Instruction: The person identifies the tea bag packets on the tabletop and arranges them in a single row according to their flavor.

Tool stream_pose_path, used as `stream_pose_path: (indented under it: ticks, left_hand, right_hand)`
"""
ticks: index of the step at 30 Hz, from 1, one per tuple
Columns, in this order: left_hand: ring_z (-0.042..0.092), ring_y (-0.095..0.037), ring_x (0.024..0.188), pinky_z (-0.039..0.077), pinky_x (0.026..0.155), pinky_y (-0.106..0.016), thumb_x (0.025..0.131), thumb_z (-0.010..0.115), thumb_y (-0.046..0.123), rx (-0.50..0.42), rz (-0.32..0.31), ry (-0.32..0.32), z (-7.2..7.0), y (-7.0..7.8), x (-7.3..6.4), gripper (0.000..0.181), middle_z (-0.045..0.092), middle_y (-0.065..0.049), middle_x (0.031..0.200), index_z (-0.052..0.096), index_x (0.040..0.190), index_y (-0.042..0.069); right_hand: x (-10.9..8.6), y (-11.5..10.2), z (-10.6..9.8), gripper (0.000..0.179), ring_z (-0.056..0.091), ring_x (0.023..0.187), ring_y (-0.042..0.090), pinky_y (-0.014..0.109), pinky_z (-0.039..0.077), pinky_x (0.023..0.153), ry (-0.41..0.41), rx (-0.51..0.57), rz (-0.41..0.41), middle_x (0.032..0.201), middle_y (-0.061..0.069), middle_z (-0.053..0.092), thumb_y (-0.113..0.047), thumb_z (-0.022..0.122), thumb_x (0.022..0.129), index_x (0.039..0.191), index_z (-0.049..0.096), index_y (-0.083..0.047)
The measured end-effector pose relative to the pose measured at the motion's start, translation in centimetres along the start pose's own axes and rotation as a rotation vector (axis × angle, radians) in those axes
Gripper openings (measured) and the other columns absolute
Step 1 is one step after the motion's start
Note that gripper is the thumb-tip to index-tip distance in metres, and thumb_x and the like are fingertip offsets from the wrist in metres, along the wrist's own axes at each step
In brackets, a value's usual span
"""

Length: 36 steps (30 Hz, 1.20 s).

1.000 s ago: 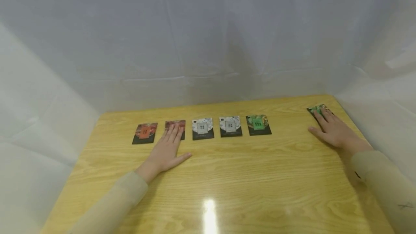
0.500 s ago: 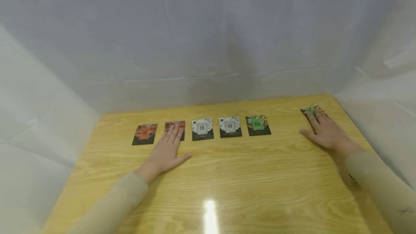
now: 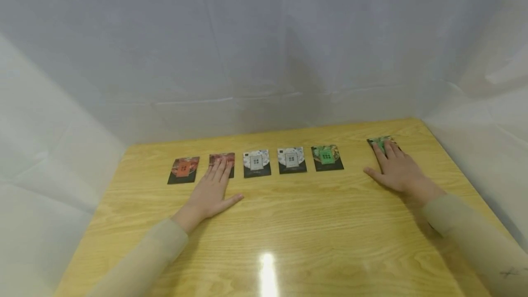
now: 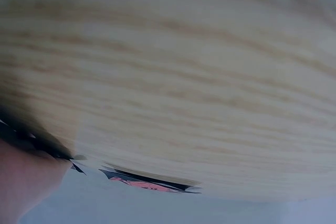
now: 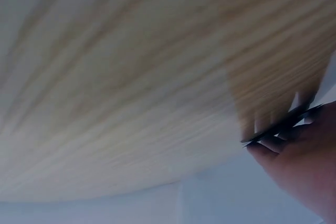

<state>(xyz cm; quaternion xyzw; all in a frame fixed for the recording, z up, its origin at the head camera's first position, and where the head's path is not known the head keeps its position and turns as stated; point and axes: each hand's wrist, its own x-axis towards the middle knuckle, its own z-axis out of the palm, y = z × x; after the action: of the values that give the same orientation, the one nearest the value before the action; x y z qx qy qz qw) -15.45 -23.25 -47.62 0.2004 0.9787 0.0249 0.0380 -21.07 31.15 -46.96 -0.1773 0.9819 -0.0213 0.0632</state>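
Note:
My left hand (image 3: 207,196) lies flat with straight fingers on a red-and-black packet (image 3: 216,156), covering much of it. To the right, the straight fingers of my right hand (image 3: 398,171) press on a green-and-black packet (image 3: 375,140), whose lower part they hide. Its dark edge shows under the fingers in the right wrist view, where the right hand (image 5: 302,166) sits at the right. Between the hands lie two white-and-black packets, one (image 3: 256,163) beside the other (image 3: 292,160), then another green packet (image 3: 327,157). Leftmost is a second red packet (image 3: 183,169).
The packets form a loose row along the far part of a wooden table (image 3: 264,223). A pale cloth (image 3: 264,58) hangs behind the table and on both sides. Light glares off the tabletop near the front.
My right hand has slid left, drawing the green packet with it from the far right corner toward the row. The left hand and the other packets stay put.

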Motion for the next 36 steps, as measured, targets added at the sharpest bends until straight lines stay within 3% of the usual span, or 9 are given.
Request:
stream_pose_path:
  ticks: [22,36]
  left_hand:
    - [0.002,-0.041,0.166,0.012,0.136,-0.057,0.103,0.047,0.072,0.004,-0.005,-0.013,0.1,-0.2,0.4,0.107,0.001,-0.024,0.177,0.005,0.17,-0.001]
    - [0.008,-0.044,0.165,0.018,0.135,-0.058,0.103,0.045,0.073,-0.007,0.013,-0.003,-0.2,-0.2,0.1,0.106,0.006,-0.026,0.177,0.01,0.169,-0.003]
  right_hand:
    - [-0.2,-6.5,-0.1,0.094,0.016,0.155,0.064,0.076,0.032,0.119,0.01,0.037,0.03,0.167,0.047,0.009,-0.061,0.042,0.11,0.166,0.016,0.009]
    - [0.9,-8.2,-0.1,0.097,0.013,0.157,0.062,0.077,0.03,0.12,-0.029,0.07,0.105,0.168,0.045,0.008,-0.065,0.04,0.109,0.167,0.014,0.008]
